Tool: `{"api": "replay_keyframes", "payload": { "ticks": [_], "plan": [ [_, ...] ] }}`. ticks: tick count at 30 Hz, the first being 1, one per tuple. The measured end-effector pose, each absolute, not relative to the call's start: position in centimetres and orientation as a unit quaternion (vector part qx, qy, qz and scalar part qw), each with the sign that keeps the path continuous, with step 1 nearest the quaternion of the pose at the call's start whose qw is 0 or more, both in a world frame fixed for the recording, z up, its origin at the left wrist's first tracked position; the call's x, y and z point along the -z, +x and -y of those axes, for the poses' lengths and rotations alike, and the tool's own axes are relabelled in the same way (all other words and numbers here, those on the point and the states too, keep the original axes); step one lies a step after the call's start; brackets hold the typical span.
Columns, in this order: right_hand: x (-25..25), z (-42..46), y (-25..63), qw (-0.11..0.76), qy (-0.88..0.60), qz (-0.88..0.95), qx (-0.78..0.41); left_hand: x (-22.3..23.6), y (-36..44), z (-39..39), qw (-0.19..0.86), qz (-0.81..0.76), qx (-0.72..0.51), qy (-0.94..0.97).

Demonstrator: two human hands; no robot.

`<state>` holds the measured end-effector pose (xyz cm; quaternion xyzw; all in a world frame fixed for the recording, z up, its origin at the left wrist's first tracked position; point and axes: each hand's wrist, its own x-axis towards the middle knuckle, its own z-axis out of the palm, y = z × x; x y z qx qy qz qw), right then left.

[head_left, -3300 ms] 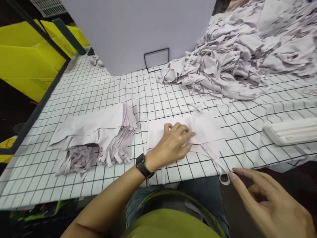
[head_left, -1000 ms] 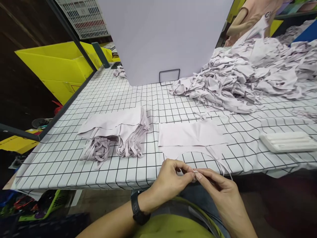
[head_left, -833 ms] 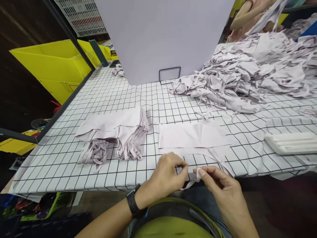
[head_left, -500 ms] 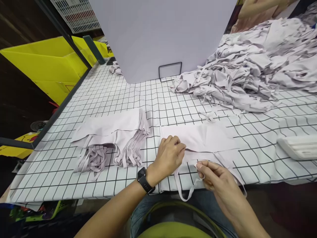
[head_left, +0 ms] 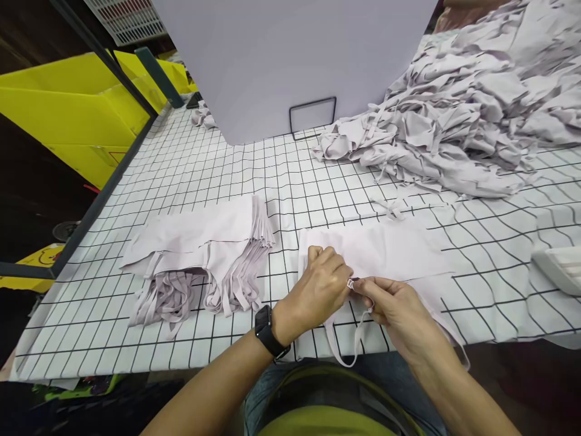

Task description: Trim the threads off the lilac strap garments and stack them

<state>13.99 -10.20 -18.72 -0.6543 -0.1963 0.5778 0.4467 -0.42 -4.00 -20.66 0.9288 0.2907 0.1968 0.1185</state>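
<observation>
A pale lilac garment (head_left: 385, 251) lies flat on the checked table near its front edge. Its thin strap (head_left: 345, 348) loops down over the table edge. My left hand (head_left: 318, 290), with a black watch on the wrist, is closed on the garment's lower edge where the strap begins. My right hand (head_left: 393, 306) pinches the strap at a small clear ring (head_left: 350, 283) between the two hands' fingertips.
A neat stack of the same folded garments (head_left: 200, 242) lies to the left. A big loose heap of them (head_left: 454, 121) fills the back right. A grey board (head_left: 290, 54) stands behind. A white ribbed object (head_left: 560, 266) is at the right edge, yellow bins (head_left: 59, 115) at far left.
My hands rose from below the table edge onto the garment. They parted briefly with the strap between them and have now met again at the small ring.
</observation>
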Motion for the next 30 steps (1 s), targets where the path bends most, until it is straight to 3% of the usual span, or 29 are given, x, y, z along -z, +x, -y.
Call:
{"api": "replay_keyframes", "payload": {
  "ticks": [10,19,24,30],
  "plan": [
    [18.8,10.1,14.0,0.455,-0.665,0.176,-0.566,19.9,-0.4,4.4,0.072,-0.269,-0.162,0.947],
    [19.3,11.2,12.5,0.519,-0.666,0.113,-0.523,20.7,-0.3,5.5,0.119,-0.32,-0.192,0.92],
    [19.2,13.8,14.5,0.388,-0.7,0.328,-0.501,19.3,-2.1,5.7,0.138,-0.327,-0.135,0.925],
    [17.4,9.3,23.8,0.302,-0.816,0.44,-0.222,16.8,-4.3,2.9,0.242,-0.37,-0.135,0.887]
  ]
}}
